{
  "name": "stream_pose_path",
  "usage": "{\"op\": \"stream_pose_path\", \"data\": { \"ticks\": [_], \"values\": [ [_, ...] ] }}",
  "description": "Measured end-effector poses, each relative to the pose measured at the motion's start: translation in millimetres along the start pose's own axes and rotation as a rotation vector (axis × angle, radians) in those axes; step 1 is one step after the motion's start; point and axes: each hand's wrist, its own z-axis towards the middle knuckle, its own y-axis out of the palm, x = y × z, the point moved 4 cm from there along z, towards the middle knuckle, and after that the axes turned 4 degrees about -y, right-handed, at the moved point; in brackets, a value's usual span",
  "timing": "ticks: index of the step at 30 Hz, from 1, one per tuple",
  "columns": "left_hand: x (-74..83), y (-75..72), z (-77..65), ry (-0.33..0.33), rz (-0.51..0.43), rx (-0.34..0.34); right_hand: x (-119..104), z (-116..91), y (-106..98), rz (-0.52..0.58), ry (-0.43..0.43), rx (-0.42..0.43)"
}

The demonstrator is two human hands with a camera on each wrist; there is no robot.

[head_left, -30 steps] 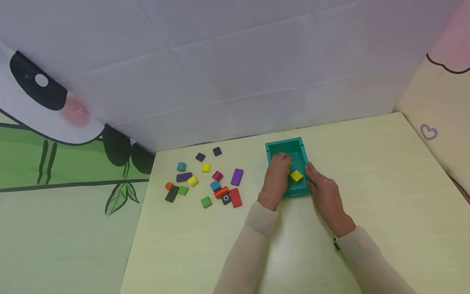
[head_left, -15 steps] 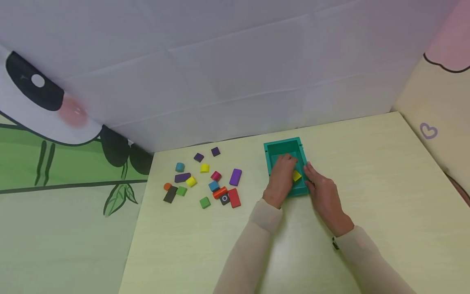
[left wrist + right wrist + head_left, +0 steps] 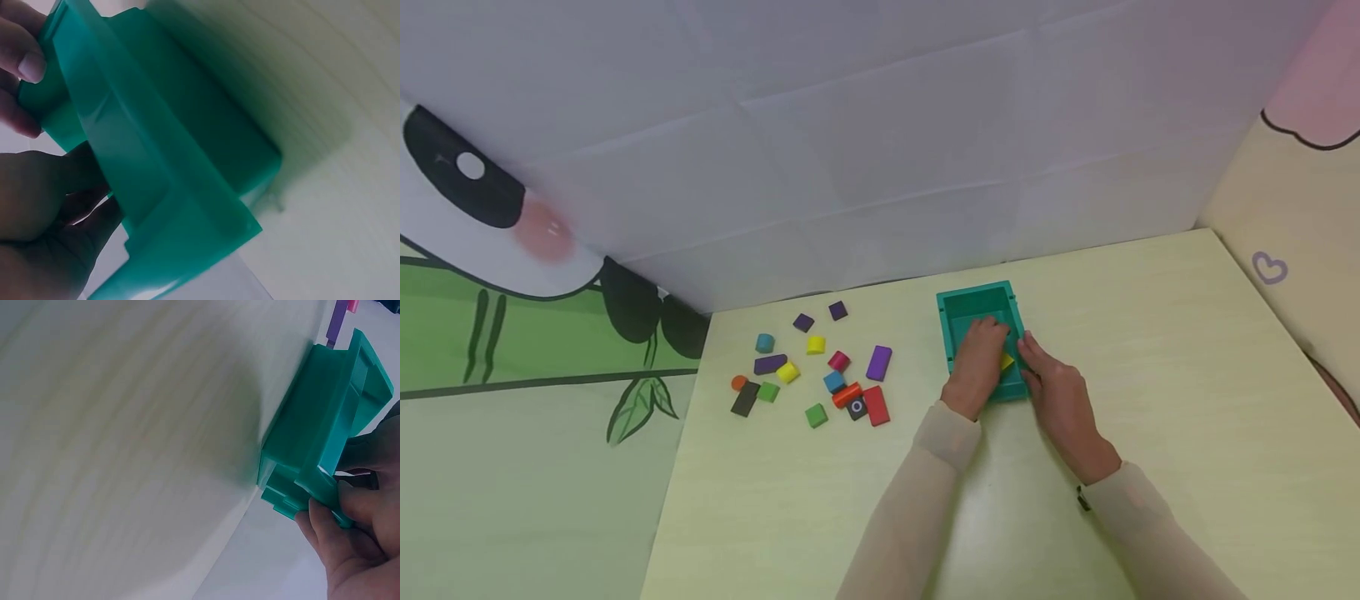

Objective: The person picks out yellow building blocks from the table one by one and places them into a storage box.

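Observation:
A teal plastic box [image 3: 977, 296] stands open-topped on the table in the head view. My right hand [image 3: 1066, 404] grips its right side, with the fingers and thumb at the rim, as the right wrist view also shows. My left hand [image 3: 977, 362] reaches down into the box with bent fingers. Just right of those fingers, a sliver of a yellow block [image 3: 1006, 361] shows. In the left wrist view the box wall hides the left fingertips, so I cannot tell whether they hold anything.
Several loose coloured blocks lie left of the box, among them a purple block [image 3: 879, 363], a red block [image 3: 876, 406], a red cylinder [image 3: 847, 395] and a green block [image 3: 816, 415]. Behind the table [image 3: 760, 500] hangs a pale cloth backdrop [image 3: 880, 167].
My left hand has moved slightly right and deeper into the box, covering more of the yellow block. My right hand keeps its grip on the box. The view has shifted a little.

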Motion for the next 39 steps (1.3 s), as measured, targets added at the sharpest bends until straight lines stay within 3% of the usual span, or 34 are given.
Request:
{"op": "stream_pose_path", "data": {
  "ticks": [26, 39],
  "values": [
    [0.7, 12.9, 7.1, 0.025, 0.041, -0.013, -3.3, 0.7, -1.6, 0.014, 0.014, 0.005],
    [0.8, 15.9, 7.8, 0.017, 0.05, -0.082, -2.6, 0.9, -1.8, 0.011, 0.017, 0.005]
  ]
}}
